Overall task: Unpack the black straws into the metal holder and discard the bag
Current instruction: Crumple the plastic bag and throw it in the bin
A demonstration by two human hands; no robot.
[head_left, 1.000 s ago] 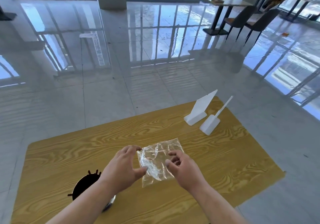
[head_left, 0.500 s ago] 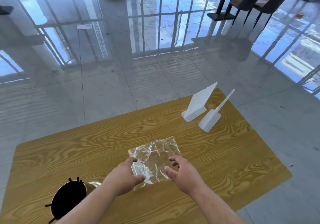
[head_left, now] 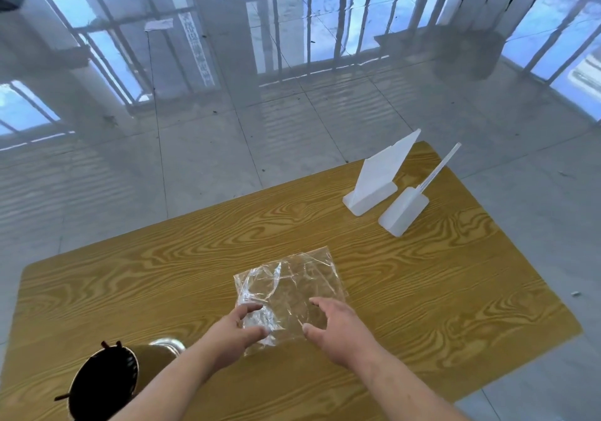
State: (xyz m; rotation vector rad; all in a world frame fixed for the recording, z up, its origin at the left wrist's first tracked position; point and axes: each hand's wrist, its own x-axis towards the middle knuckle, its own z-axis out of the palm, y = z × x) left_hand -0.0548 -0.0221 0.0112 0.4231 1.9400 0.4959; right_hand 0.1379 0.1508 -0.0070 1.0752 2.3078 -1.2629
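A crumpled clear plastic bag [head_left: 292,290] lies flat on the wooden table [head_left: 439,290], with nothing visible inside it. My left hand [head_left: 234,333] pinches the bag's near left corner between thumb and fingers. At the near right edge, my right hand [head_left: 338,326] rests its spread fingertips on the plastic. The metal holder [head_left: 159,355] stands at the table's near left, by my left forearm. Its dark mouth is full of black straws [head_left: 104,378], and a few tips poke past the rim.
Two white plastic sign stands [head_left: 377,180] [head_left: 405,209] sit at the table's far right corner. Shiny grey floor tiles surround the table, whose edges run close on the right and the far side.
The bag, held up between both hands a second ago, has come down flat onto the table. My view has tilted down, so the holder shows more fully.
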